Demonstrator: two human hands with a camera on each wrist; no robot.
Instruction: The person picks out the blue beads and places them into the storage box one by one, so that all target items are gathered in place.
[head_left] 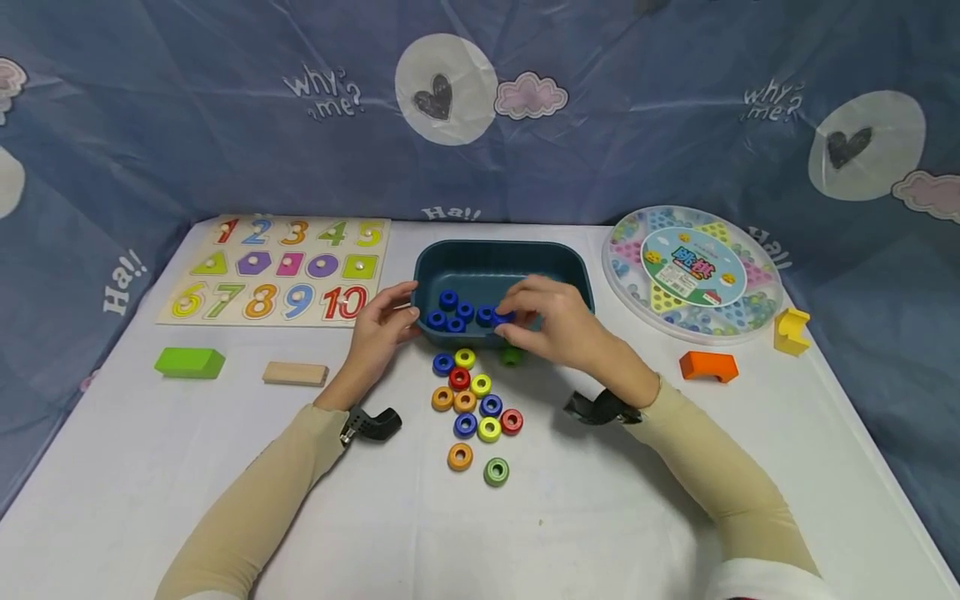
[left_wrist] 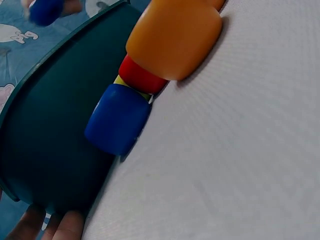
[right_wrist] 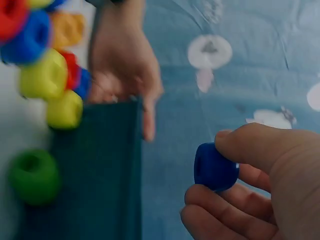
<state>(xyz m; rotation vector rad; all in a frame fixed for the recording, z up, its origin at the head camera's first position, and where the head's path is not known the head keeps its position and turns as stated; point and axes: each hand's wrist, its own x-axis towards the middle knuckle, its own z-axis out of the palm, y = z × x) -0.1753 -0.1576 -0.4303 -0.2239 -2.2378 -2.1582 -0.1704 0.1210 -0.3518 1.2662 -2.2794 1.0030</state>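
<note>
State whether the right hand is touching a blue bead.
Touching. The right wrist view shows it: the right hand pinches a blue bead, with the thumb against one side and fingers against the other.

The tub (head_left: 495,258) stands at the table's (head_left: 337,517) upper centre, beads (head_left: 447,300) inside, loose beads (head_left: 491,406) before it. The left hand (head_left: 375,337) is at its left end; the right hand (head_left: 551,321) is over its right part. Upper left lies the number puzzle (head_left: 273,275), two blocks (head_left: 190,363) before it; upper right, the Chinese checkers set (head_left: 693,267), an arch block (head_left: 708,366) before it, a notched block (head_left: 792,332) further right. A cloth backdrop (head_left: 637,83) hangs behind.
</note>
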